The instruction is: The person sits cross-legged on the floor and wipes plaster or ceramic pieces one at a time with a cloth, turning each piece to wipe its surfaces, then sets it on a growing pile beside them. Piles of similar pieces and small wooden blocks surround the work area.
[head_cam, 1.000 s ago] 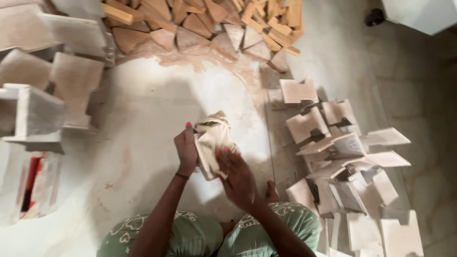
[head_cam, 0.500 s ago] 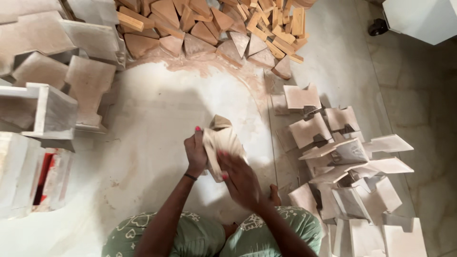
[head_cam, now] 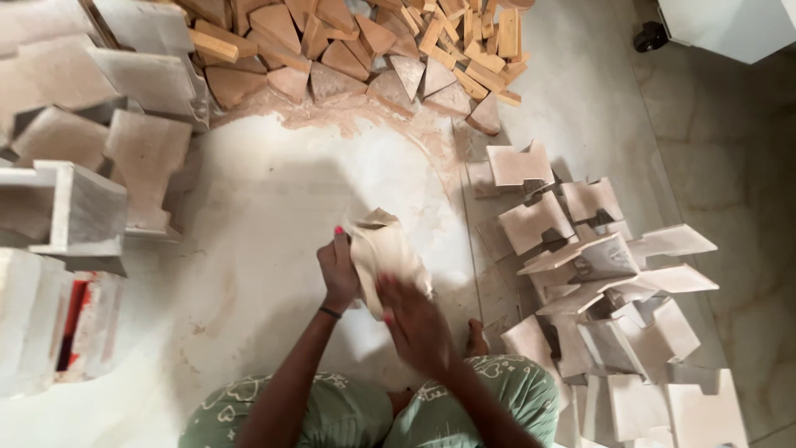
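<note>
Your left hand [head_cam: 338,278] grips the pale wooden piece [head_cam: 383,253] upright above the dusty floor [head_cam: 265,207]; your right hand [head_cam: 414,323], blurred, lies open against its face. Keep the grip firm and rub evenly along the face

Single head-worn view, looking steeply down and close on the hands at frame centre; floor [head_cam: 274,191] fills the frame.
</note>
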Motion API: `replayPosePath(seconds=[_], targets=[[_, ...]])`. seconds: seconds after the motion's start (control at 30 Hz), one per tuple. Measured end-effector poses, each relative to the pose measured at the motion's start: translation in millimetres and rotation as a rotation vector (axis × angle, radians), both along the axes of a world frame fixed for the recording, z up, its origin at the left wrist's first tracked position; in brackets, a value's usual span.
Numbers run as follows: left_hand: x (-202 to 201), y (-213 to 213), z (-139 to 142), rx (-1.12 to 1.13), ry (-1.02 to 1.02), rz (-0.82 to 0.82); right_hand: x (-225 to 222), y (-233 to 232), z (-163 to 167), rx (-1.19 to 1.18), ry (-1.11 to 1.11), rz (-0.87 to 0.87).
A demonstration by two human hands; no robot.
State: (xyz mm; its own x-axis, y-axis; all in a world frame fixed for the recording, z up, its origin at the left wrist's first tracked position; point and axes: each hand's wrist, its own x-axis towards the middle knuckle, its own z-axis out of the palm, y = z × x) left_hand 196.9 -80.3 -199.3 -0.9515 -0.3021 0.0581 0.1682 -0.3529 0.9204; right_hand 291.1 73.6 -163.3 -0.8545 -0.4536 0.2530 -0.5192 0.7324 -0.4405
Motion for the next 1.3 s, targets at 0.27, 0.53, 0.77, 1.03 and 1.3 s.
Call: replayPosePath(seconds=[0.27, 0.53, 0.77, 1.03, 1.3], targets=[[-18, -23, -13, 0.762, -0.068, -0.202, 33, 86, -9, -1.144, -0.547, -0.765], [-11, -35, -8, 1.019, -0.386, -0.487, -31, 115, 85, -2.005, -0.573, 0.099], [-14, -45, 17, 0.776, -0.584, -0.575, -71, 24, 12, -0.769, -0.11, -0.276], [-26, -43, 26, 0.134, -0.58, -0.485, -76, -51, -8, -0.161, -0.005, -0.016], [-25, -34, 2, 0.03, -0.566, -0.214, -77, 1, -24, 0.072, -0.05, -0.458]])
